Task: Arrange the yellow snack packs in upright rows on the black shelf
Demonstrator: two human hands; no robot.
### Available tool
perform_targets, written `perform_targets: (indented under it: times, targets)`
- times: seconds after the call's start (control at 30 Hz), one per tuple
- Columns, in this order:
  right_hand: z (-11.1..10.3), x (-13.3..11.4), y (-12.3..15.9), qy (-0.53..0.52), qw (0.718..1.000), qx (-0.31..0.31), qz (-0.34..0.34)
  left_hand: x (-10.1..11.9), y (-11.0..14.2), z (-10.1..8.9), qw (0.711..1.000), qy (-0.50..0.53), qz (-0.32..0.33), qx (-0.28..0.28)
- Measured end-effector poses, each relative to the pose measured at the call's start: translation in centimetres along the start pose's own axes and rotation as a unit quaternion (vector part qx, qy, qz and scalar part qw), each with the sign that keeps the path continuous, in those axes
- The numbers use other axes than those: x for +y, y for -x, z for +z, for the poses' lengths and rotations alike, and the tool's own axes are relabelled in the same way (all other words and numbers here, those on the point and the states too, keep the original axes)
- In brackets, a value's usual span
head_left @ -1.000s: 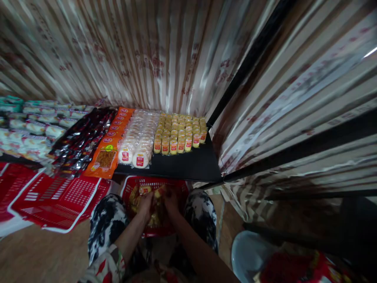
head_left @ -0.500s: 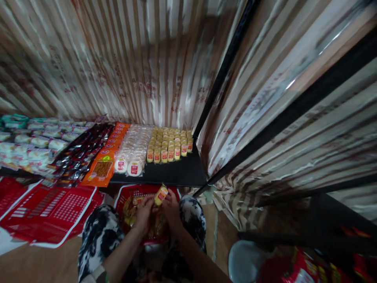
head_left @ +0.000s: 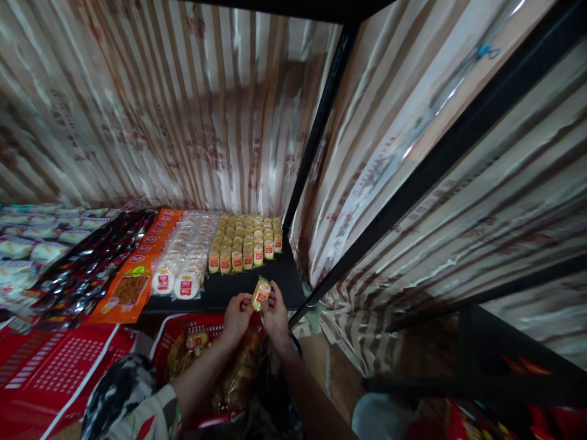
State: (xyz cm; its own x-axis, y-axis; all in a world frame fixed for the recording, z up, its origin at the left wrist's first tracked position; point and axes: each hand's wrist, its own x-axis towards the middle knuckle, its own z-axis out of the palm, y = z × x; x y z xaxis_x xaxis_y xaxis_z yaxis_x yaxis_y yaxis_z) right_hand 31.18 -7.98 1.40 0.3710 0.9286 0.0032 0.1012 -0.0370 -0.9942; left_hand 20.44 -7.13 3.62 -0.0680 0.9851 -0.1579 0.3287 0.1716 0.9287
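Both my hands hold one small yellow snack packet (head_left: 260, 294) with a red label, just above the front edge of a black shelf (head_left: 284, 282). My left hand (head_left: 237, 317) pinches its lower left side, my right hand (head_left: 276, 315) its right side. Rows of the same yellow packets (head_left: 245, 239) stand on the shelf behind it. Under my arms a red basket (head_left: 169, 342) holds more packets in a clear bag (head_left: 238, 373).
Left of the yellow rows lie round white cakes (head_left: 183, 263), orange packs (head_left: 132, 275), dark wrapped bars (head_left: 87, 269) and pale packets (head_left: 27, 244). Flattened red baskets (head_left: 50, 366) lie at lower left. A black post (head_left: 316, 128) and striped foil wall (head_left: 183, 110) close the shelf.
My hands came up out of the red basket with one yellow packet and carried it forward to the shelf's front edge. The view tilted upward.
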Motion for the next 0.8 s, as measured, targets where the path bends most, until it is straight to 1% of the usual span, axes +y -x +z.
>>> perform_targets:
  times: [0.1,0.2,0.37,0.47,0.67,0.8]
  targets:
    - [-0.9,-0.4,-2.2,0.019,0.999,0.022,-0.018,1.6,-1.5,1.3,0.994,-0.105,0.024,-0.006]
    - [-1.6,-0.6,-4.4,0.045,0.997,0.056,-0.026,2.8,-3.2,3.1,0.99,-0.137,0.03,-0.017]
    - [-2.1,-0.3,-8.2,0.063,0.992,0.104,-0.043,4.0,-6.5,6.5,0.996,-0.087,0.017,-0.022]
    - [-1.9,0.2,-10.5,0.053,0.989,0.13,-0.053,4.8,-8.2,8.1,0.999,-0.049,0.012,-0.022]
    - [-1.5,1.0,-14.7,0.041,0.986,0.143,-0.075,6.4,-10.4,9.8,0.999,-0.028,0.011,-0.02]
    - [-1.6,1.3,-16.4,0.055,0.983,0.151,-0.086,7.3,-11.2,10.4,0.999,-0.026,0.012,-0.018]
